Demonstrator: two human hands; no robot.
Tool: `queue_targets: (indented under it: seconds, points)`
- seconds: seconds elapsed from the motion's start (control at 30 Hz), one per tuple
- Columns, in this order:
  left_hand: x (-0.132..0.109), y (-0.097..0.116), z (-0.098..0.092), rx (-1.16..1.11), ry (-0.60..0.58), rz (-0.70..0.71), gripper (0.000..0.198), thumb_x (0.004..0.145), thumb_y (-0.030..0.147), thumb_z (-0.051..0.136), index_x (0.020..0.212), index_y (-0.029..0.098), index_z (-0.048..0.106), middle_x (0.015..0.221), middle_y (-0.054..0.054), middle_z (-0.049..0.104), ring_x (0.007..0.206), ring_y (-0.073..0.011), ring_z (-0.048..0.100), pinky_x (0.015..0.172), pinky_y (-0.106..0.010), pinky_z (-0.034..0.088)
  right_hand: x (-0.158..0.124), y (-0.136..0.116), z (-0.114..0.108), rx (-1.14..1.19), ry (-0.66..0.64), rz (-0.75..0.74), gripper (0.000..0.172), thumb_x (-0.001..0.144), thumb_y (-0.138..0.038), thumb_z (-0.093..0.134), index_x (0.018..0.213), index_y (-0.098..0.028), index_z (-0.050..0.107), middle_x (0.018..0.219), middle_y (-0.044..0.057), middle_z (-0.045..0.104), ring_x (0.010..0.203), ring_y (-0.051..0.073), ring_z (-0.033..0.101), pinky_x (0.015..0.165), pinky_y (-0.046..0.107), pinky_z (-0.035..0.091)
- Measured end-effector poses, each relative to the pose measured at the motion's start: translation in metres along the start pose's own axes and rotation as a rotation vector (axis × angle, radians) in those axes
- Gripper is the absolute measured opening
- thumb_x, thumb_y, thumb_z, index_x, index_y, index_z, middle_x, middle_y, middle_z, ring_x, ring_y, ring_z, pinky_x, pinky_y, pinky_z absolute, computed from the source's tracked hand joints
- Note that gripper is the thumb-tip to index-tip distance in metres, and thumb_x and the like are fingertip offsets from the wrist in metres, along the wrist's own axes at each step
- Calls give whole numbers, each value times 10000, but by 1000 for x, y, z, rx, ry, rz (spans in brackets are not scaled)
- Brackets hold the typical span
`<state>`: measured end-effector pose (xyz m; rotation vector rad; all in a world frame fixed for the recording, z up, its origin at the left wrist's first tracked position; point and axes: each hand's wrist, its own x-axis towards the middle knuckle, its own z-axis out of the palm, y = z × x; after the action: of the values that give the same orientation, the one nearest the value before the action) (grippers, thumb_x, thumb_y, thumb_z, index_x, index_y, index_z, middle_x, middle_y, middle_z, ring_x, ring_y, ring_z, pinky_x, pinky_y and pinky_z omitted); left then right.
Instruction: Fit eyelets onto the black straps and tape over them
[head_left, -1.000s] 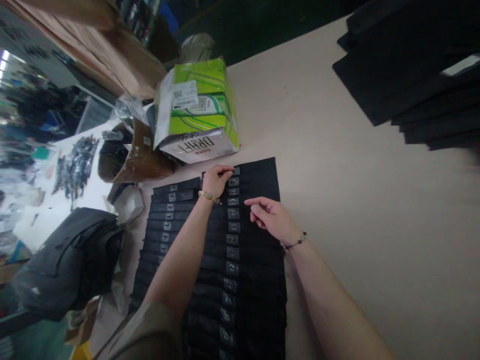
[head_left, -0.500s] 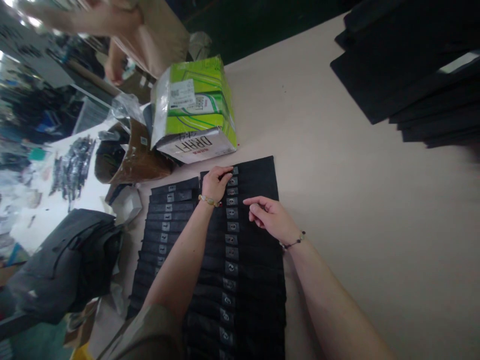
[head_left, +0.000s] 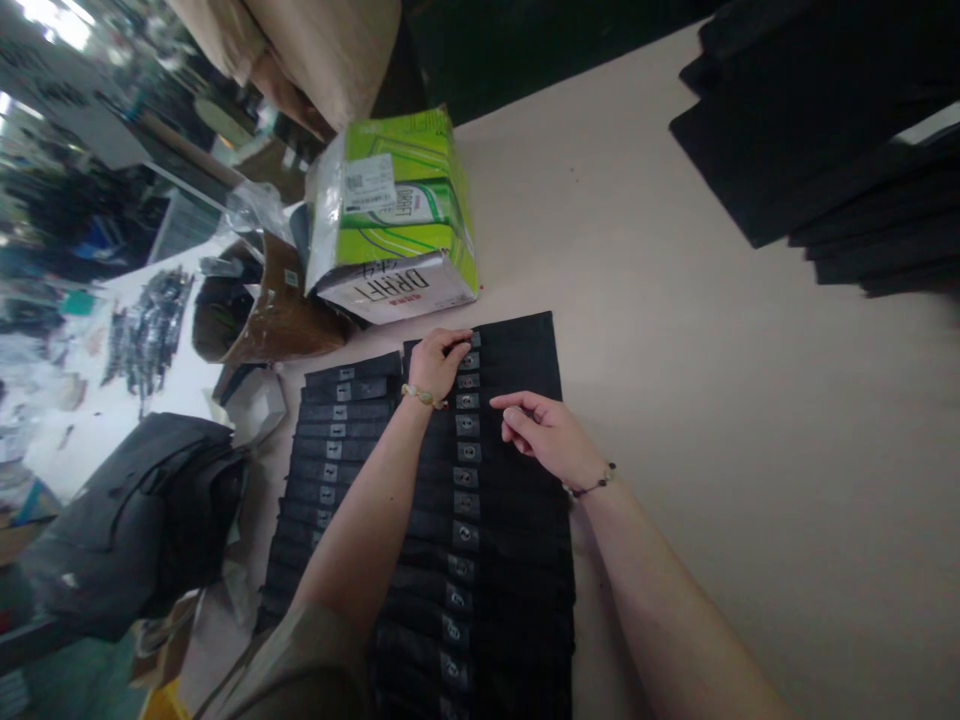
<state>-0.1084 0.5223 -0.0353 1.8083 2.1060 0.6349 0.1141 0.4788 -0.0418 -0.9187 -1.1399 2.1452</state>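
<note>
A long row of overlapping black fabric pieces (head_left: 517,540) lies on the table, each with a small grey printed label (head_left: 466,425) in a column. My left hand (head_left: 436,365) reaches to the far end of this row. Its thumb and index finger close in at the topmost label (head_left: 474,341); the exact grip is partly hidden. Just right of the label column hovers my right hand (head_left: 546,432), index finger stretched out towards the labels, the other fingers curled, nothing visible in it. A second row of labelled black pieces (head_left: 360,412) lies to the left, partly behind my left forearm.
Beyond the rows stands a green and white carton (head_left: 397,220), with a brown open container (head_left: 289,310) beside it. Dark fabric (head_left: 135,520) is heaped at left. Stacked black pieces (head_left: 810,130) lie at the far right. Across the table is another person's tan clothing (head_left: 337,50).
The other person's arm at the top left has swung down and away. My hands keep nearly the same place over the row; the view has shifted slightly.
</note>
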Motion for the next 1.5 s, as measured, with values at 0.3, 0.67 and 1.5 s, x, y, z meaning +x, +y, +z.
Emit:
queue_targets:
  seconds: [0.3, 0.67, 1.5]
  points:
    - [3, -2, 3, -41, 8, -54, 303, 820, 184, 635, 1105, 221, 731, 1000, -27, 730, 831, -141, 644, 861, -290, 524, 0, 0, 0, 3, 0, -2, 329, 860, -383, 583, 1090, -159, 659, 680, -11, 605, 499, 72, 452, 469, 221, 346]
    - [0, -3, 5, -56, 67, -38, 159, 850, 271, 667, 965, 216, 762, 985, -30, 740, 932, -161, 666, 920, -305, 506, 0, -1, 0, -7, 3, 7, 341, 858, -385, 582, 1095, -152, 656, 687, -8, 609, 502, 76, 453, 481, 232, 351]
    - [-270, 33, -81, 46, -78, 147, 208, 935, 277, 526, 1023, 263, 714, 1074, -29, 737, 997, -151, 665, 912, -305, 525, 7, -19, 5, 246, 257, -149, 314, 601, -379, 790, 862, -214, 733, 520, -25, 487, 455, 86, 377, 412, 233, 228]
